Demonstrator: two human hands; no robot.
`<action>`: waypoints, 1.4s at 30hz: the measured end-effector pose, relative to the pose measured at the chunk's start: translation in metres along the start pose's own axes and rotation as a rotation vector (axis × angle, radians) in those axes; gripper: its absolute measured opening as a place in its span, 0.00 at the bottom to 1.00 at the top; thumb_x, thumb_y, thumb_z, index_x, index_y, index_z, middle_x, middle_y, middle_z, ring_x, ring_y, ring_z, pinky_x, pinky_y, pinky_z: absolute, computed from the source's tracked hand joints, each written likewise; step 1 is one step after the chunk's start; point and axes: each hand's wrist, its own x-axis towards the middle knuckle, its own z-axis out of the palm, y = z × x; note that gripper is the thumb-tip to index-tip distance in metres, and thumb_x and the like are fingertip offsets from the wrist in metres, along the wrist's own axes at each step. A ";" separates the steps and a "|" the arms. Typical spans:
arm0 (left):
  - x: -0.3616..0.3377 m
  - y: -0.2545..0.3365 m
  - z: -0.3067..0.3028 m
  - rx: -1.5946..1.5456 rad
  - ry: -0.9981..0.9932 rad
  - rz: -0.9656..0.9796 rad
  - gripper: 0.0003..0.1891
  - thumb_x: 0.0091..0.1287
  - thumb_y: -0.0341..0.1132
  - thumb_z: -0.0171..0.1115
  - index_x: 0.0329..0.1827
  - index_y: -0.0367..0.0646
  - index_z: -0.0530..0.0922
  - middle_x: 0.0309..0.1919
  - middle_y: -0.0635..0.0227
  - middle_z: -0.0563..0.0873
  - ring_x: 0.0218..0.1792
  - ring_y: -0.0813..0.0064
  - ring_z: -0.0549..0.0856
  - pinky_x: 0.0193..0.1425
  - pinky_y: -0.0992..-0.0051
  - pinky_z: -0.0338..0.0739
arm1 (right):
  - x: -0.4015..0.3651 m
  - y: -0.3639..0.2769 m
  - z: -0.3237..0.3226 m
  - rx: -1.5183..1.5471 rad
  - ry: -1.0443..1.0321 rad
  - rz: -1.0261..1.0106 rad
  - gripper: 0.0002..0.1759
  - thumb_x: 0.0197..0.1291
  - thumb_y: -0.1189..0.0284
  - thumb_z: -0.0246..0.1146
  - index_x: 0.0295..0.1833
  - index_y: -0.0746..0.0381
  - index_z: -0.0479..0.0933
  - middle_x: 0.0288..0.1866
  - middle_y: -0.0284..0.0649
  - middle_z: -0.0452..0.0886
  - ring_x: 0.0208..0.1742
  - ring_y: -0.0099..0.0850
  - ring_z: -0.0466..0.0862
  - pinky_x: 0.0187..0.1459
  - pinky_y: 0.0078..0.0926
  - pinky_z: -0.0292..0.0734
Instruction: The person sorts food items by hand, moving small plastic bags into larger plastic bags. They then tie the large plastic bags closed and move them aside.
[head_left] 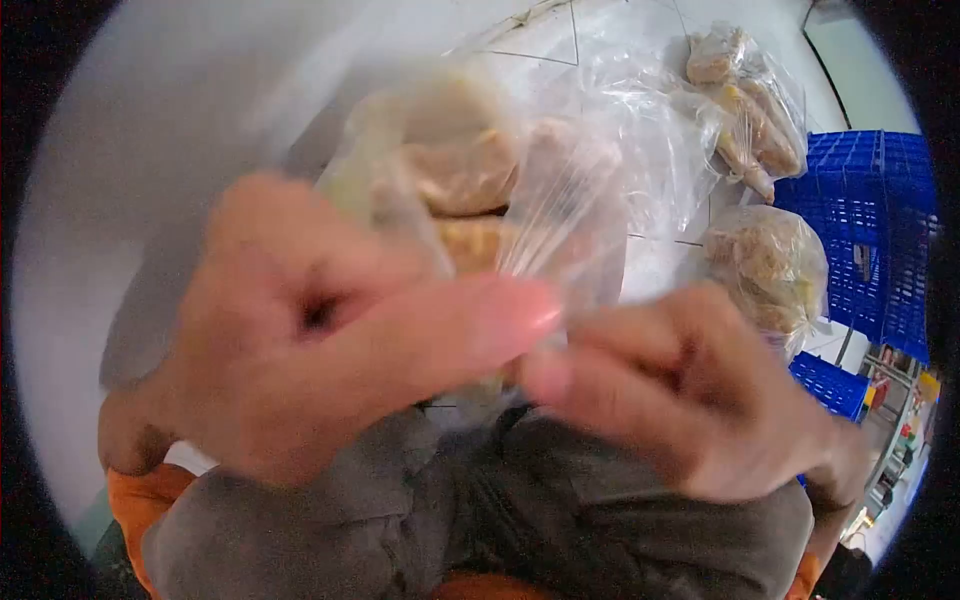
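Note:
Close to the camera, my left hand [310, 340] is closed, its thumb stretched over the gathered mouth of a clear plastic bag [560, 210]. My right hand [690, 385] pinches at the same spot, fingertips almost touching the left thumb. Both hands are somewhat smeared by motion. Pleats in the plastic run from the fingers up into the bag. Inside it lie pale yellowish pieces [460, 175] that look like raw poultry; their exact kind is blurred. The pinched end of the plastic is mostly hidden by my fingers.
Filled clear bags of pale poultry [755, 115] and lumpy pale pieces [770, 265] lie at the right on white tiles [520, 50]. Blue plastic crates [860, 230] stand beyond them. My knees in grey trousers [300, 510] are below the hands.

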 end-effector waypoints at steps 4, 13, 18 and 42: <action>-0.008 -0.010 -0.012 0.593 0.172 -0.025 0.20 0.63 0.39 0.68 0.20 0.45 0.67 0.14 0.74 0.72 0.13 0.76 0.75 0.14 0.74 0.68 | 0.025 0.053 -0.032 -0.233 -0.142 -0.325 0.27 0.64 0.71 0.70 0.18 0.60 0.62 0.16 0.36 0.61 0.14 0.32 0.61 0.21 0.35 0.53; -0.006 -0.043 -0.064 0.007 0.599 -0.383 0.23 0.62 0.36 0.73 0.10 0.45 0.73 0.10 0.70 0.76 0.12 0.82 0.69 0.17 0.75 0.62 | 0.072 0.128 -0.087 -0.362 -0.368 -0.584 0.22 0.59 0.72 0.69 0.19 0.60 0.65 0.19 0.39 0.64 0.17 0.39 0.69 0.22 0.39 0.59; -0.009 -0.054 -0.086 -0.039 0.432 -0.337 0.21 0.69 0.41 0.67 0.18 0.42 0.73 0.16 0.64 0.78 0.15 0.75 0.72 0.21 0.73 0.63 | 0.072 0.119 -0.084 -0.348 -0.336 -0.540 0.16 0.61 0.72 0.67 0.22 0.62 0.71 0.21 0.42 0.70 0.21 0.44 0.72 0.23 0.42 0.64; 0.018 -0.073 -0.003 0.991 0.099 0.690 0.06 0.69 0.22 0.61 0.45 0.42 0.77 0.60 0.46 0.78 0.58 0.51 0.82 0.65 0.56 0.75 | 0.080 0.082 0.017 0.122 0.222 -0.618 0.11 0.77 0.77 0.51 0.58 0.69 0.73 0.43 0.37 0.81 0.43 0.22 0.80 0.48 0.21 0.76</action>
